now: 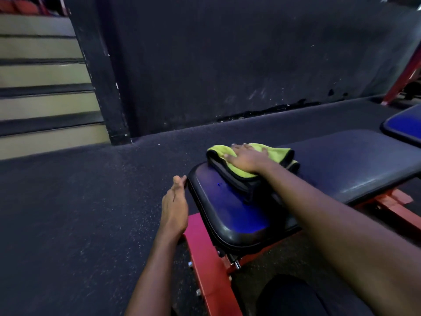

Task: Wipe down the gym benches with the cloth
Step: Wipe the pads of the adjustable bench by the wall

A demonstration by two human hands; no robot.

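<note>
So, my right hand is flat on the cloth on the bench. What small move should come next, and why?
Probably slide the cloth toward you across the seat pad. The right hand presses it flat at the pad's far end, the near blue surface lies bare, and the left hand is beside the pad's edge.

Found no legible text, label, brand, number or sign anywhere in view. Spotted only a tiny blue mark (220, 184) on the bench seat pad (230, 210), too small and blurred to read as lettering or a logo.
</note>
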